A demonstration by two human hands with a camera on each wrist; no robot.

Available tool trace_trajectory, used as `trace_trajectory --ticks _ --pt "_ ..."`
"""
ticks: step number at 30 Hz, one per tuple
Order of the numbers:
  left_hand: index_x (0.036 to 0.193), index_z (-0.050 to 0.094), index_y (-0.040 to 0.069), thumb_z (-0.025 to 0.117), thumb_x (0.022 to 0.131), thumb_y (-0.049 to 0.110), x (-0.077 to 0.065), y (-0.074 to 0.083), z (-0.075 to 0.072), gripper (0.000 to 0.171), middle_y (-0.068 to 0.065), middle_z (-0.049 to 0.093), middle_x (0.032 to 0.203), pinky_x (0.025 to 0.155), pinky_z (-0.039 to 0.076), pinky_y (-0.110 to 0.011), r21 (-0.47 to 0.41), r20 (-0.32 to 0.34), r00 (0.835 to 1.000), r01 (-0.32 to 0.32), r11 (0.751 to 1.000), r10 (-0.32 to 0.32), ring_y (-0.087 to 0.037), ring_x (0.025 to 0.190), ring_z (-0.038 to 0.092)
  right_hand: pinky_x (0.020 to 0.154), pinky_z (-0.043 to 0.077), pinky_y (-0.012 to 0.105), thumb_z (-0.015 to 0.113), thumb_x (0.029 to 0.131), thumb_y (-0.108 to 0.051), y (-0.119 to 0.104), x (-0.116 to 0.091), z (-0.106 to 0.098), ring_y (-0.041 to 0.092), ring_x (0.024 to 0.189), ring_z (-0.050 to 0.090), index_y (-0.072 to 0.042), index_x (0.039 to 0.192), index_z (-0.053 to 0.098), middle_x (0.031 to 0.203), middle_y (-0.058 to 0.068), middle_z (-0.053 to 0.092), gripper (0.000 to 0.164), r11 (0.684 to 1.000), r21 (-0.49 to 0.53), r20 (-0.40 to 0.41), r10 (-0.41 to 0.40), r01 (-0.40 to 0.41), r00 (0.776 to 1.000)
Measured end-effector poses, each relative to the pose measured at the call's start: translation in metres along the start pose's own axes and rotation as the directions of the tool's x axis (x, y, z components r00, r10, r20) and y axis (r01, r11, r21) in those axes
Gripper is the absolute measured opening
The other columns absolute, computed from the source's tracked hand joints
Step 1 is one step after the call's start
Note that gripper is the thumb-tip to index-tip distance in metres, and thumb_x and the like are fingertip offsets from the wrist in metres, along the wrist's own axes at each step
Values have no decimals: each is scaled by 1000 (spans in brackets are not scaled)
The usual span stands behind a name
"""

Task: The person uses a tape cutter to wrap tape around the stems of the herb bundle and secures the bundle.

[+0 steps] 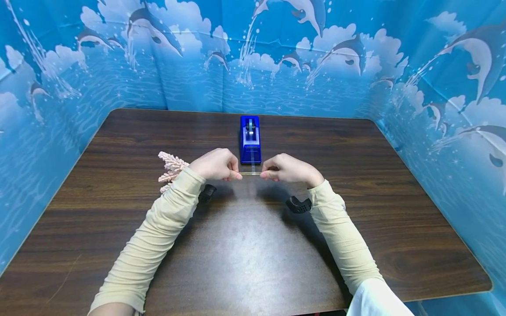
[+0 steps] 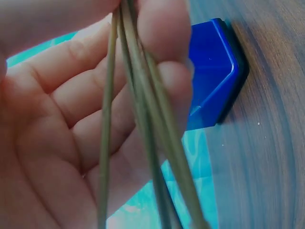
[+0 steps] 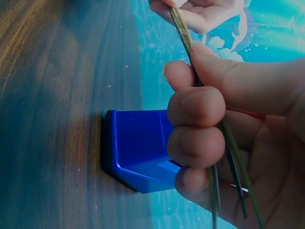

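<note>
Dolphin-print curtain [image 1: 189,87] across top and sides of head view. Dark wooden table [image 1: 253,245] through centre and bottom. Left hand [image 1: 216,164] left of centre, right hand [image 1: 290,169] right of centre, both pinching thin stems [image 1: 245,174]. Blue tape dispenser [image 1: 250,139] upper centre. Pink sprig [image 1: 171,169] centre-left. Stems at frame centre, level between hands; clear tape strip [image 1: 253,168] touching them.

Olive green tinged with yellow is shown by the stems [image 2: 151,90], pale pink by the sprigs [image 1: 174,166], and deep blue by the tape dispenser [image 1: 245,151]. The table [image 1: 253,263] is marked with dark brown, streaked wood grain. The curtain [image 1: 189,83] is printed in blues with grey-and-white dolphins, white clouds and pale ripples, while pale cream is shown by the sleeves [image 1: 158,237] and black by the wrist cameras [image 1: 298,205].
</note>
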State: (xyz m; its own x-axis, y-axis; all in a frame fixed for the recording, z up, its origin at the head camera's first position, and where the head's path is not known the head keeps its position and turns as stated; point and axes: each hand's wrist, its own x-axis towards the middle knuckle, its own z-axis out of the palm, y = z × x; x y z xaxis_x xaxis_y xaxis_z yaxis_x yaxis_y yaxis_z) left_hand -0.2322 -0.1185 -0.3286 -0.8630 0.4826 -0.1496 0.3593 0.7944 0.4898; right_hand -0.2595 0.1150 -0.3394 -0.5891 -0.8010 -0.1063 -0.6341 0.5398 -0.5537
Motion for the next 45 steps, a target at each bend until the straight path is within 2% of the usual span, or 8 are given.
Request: trace_trajectory --ticks 6,12,16,22,28,32,39,45 --pt "68 63 11 73 85 24 0 -1 2 24 6 55 53 64 43 -25 27 15 1000 -13 1000 13 -7 56 53 59 42 22 57 97 -17 1 1 1 6 57 50 -1 84 66 63 -5 53 22 1000 -9 19 -9 10 1000" --pt "73 61 8 68 90 18 0 1 3 21 -1 65 61 61 46 -22 -52 67 998 -2 999 6 -7 54 57 59 45 22 60 96 -16 2 1 1 5 55 53 -7 79 65 60 -4 56 20 997 -51 -13 -51 50 999" --pt "80 66 2 61 95 23 0 -1 3 26 0 60 61 59 42 -23 -59 72 997 -25 998 29 -7 55 51 61 46 23 61 95 -15 2 2 1 4 54 53 -9 78 67 58 -3 58 19 991 -92 -42 -99 95 994" --pt "79 71 0 50 101 29 2 -3 4 41 5 50 54 59 37 -24 -63 50 998 26 998 -23 -8 56 43 61 47 22 63 94 -16 3 5 2 1 53 54 -6 83 71 59 -5 60 18 980 -143 -68 -147 136 987" --pt "74 69 1 61 94 24 1 -2 5 31 8 47 56 57 34 -24 -41 -21 999 30 999 -31 -9 57 42 60 47 22 63 94 -17 4 6 2 3 55 54 -5 84 71 61 -3 62 18 988 -99 -61 -128 121 990" --pt "64 63 7 66 90 23 0 1 7 31 8 45 57 59 35 -25 -22 -72 997 30 999 -31 -11 59 43 58 46 22 62 95 -17 8 6 4 5 56 55 -4 85 69 63 -1 62 18 994 -58 -38 -98 95 994" --pt "62 60 11 69 88 24 2 6 11 30 6 47 58 61 37 -28 17 -147 988 56 998 -53 -15 60 46 58 43 24 50 101 -20 13 8 8 9 58 51 1 95 61 64 -3 52 25 994 101 63 29 -35 998" --pt "65 61 9 68 89 25 2 7 9 30 5 47 59 60 36 -28 29 -146 987 69 997 -64 -15 60 46 60 37 25 44 104 -21 15 11 9 11 61 42 0 92 65 68 -4 45 32 991 124 4 41 -41 999"
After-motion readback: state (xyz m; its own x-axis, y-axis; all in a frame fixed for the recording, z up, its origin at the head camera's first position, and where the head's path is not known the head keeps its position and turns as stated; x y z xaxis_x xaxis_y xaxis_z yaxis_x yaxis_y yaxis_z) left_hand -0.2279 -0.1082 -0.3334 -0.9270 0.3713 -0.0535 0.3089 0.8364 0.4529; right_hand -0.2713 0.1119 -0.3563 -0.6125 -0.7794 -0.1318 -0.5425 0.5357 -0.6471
